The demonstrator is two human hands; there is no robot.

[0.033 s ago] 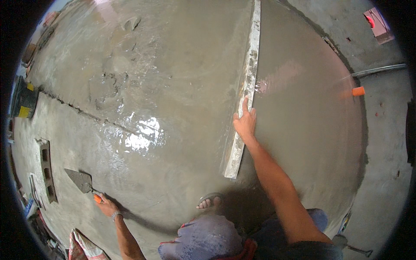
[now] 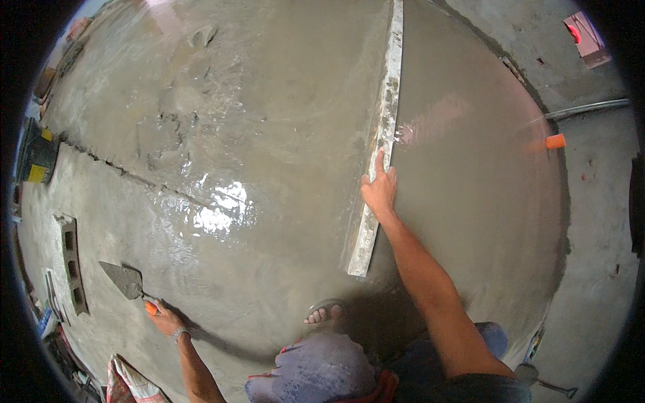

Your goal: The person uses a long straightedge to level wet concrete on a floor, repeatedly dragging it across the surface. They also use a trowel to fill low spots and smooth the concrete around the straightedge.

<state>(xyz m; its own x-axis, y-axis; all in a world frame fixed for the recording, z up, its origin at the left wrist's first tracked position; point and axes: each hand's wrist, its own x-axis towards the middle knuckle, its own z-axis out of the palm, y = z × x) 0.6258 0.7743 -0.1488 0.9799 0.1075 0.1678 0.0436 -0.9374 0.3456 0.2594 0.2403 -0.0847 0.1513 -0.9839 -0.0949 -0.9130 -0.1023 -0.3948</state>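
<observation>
Smooth wet concrete (image 2: pixel 302 141) spreads around me, with rougher, lumpy patches at the far left. Across it lies a long, pale straightedge (image 2: pixel 388 94), smeared with cement and running from the far edge toward my feet. My right hand (image 2: pixel 380 191) grips it near its close end, with one finger stretched along the top. Off to the left, my left hand (image 2: pixel 165 321) is closed around the orange handle of a pointed trowel (image 2: pixel 123 279). The trowel's grey blade points away to the left, low over the floor; whether it touches the surface I cannot tell.
A hollow concrete block (image 2: pixel 65 235) and a dark bucket (image 2: pixel 33 153) with yellow patches stand at the left. A sack (image 2: pixel 134 384) lies near left. An orange pipe stub (image 2: pixel 555 142) sticks out at the right border. My sandalled foot (image 2: pixel 326 313) rests between my arms.
</observation>
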